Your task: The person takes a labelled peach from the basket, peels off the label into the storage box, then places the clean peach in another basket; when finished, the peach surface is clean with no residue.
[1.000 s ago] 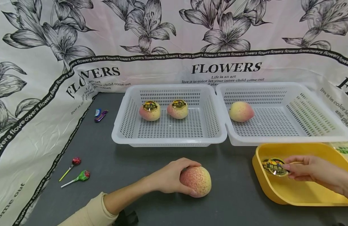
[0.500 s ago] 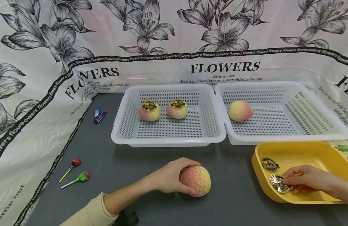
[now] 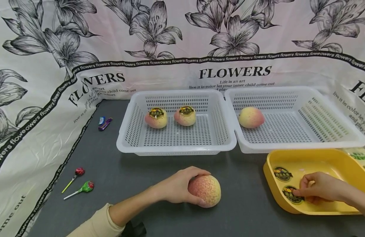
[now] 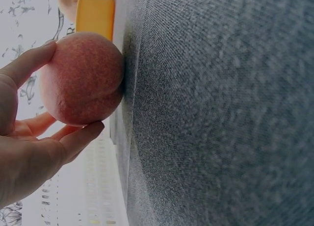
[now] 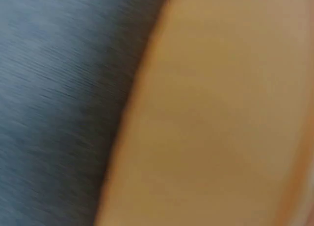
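Observation:
My left hand (image 3: 183,184) grips a large peach (image 3: 205,191) on the grey table, thumb on one side and fingers on the other. In the left wrist view the peach (image 4: 82,79) touches the tabletop. Over the yellow tray (image 3: 319,210), my right hand (image 3: 322,187) pinches the edge of a round black-and-gold sticker (image 3: 292,195) between thumb and fingers. A similar sticker (image 3: 282,174) lies in the tray's left end. The right wrist view shows only the blurred tray wall (image 5: 211,108) and table; the hand is outside it.
A white basket (image 3: 176,149) holds two stickered peaches (image 3: 184,116). The right basket (image 3: 301,147) contains one plain peach (image 3: 251,117). Two lollipops (image 3: 87,186) and two wrapped candies (image 3: 105,124) lie at the left. A green-and-white packet (image 3: 360,154) sits behind the tray.
The right hand has lowered toward the near side of the tray with its sticker, away from the other sticker, which now shows separately. The left hand and its peach have stayed put.

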The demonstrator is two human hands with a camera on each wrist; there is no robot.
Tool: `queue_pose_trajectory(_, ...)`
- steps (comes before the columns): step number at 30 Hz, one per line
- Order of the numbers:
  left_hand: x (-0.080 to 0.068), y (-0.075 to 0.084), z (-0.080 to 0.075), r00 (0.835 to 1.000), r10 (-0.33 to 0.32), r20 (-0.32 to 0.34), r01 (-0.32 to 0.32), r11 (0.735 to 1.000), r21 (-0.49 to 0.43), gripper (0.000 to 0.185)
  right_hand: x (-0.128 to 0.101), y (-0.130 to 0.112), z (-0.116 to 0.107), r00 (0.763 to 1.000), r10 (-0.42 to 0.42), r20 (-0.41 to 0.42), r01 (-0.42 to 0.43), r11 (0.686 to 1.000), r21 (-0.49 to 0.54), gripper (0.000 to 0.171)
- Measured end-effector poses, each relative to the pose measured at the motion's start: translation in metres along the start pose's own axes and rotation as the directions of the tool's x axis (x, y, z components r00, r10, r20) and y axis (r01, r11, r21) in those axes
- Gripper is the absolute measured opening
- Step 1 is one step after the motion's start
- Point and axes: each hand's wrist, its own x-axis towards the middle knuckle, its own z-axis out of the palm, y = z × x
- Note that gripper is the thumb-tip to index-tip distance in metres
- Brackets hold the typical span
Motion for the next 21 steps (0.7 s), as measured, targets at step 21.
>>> queue_pose_trajectory(21, -0.003, -0.002, 0.002, 1.0, 0.001, -0.012, -0.002, 1.0, -0.014, 0.067, 0.025, -0.088, 0.035, 0.906, -0.33, 0.266, 0.066, 0.73, 0.681, 0.03)
